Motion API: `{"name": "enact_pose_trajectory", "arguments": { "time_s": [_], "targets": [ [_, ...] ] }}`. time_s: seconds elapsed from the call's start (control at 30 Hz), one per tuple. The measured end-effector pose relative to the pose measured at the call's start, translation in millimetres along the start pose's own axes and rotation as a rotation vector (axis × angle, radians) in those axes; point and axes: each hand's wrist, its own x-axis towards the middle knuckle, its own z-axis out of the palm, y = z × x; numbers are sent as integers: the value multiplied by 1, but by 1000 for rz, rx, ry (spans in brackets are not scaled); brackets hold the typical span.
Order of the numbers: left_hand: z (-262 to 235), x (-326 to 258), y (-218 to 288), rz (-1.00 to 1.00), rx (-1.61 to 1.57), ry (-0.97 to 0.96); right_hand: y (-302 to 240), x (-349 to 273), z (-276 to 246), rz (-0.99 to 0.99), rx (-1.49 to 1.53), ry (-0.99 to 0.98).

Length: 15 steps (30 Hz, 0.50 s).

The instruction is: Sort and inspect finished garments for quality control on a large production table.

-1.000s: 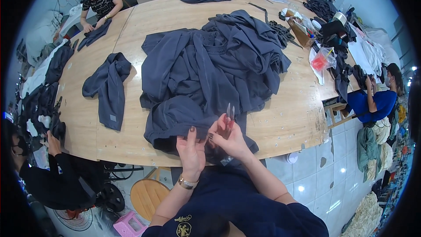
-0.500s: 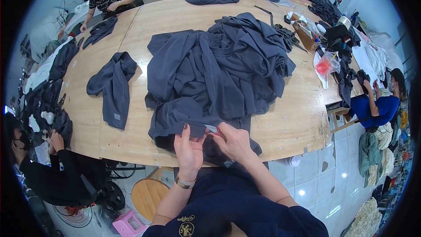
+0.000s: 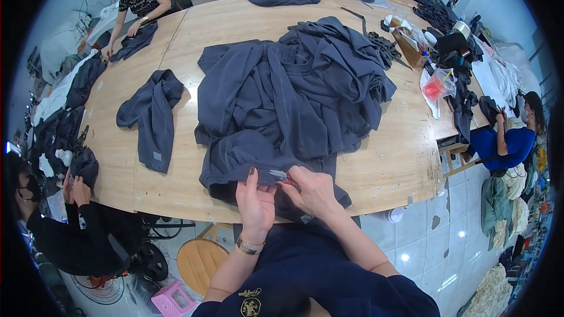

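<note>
My left hand (image 3: 256, 205) pinches the edge of a dark grey garment (image 3: 235, 152) at the near side of the table, thumb on top of the cloth. Small thread snips (image 3: 278, 174) with red handles are gripped in my right hand (image 3: 314, 191). Their pale blades point left and lie over the garment's edge, close to my left thumb. Any thread between the blades is too small to make out. Just beyond my hands, a large heap of dark grey garments (image 3: 288, 94) touches the piece I hold.
A folded dark grey garment (image 3: 154, 118) lies left of the heap on the wooden table (image 3: 388, 158). A drink in a plastic bag (image 3: 436, 86) and a cardboard box (image 3: 409, 47) stand at the right. Several people handle dark cloth around the table. A wooden stool (image 3: 201, 261) stands below.
The snips have shifted slightly left and turned flatter over the garment's edge. My left hand has moved slightly right. At the far left, a person's arms have reached farther over their cloth.
</note>
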Motion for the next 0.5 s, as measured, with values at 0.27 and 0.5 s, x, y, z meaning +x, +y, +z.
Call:
{"name": "enact_pose_trajectory", "arguments": {
  "time_s": [0.27, 0.5],
  "targets": [
    [2, -2, -2, 42, 59, 17, 1, 0, -1, -39, -7, 32],
    [3, -2, -5, 114, 129, 2, -2, 2, -7, -39, -44, 17]
  ]
}}
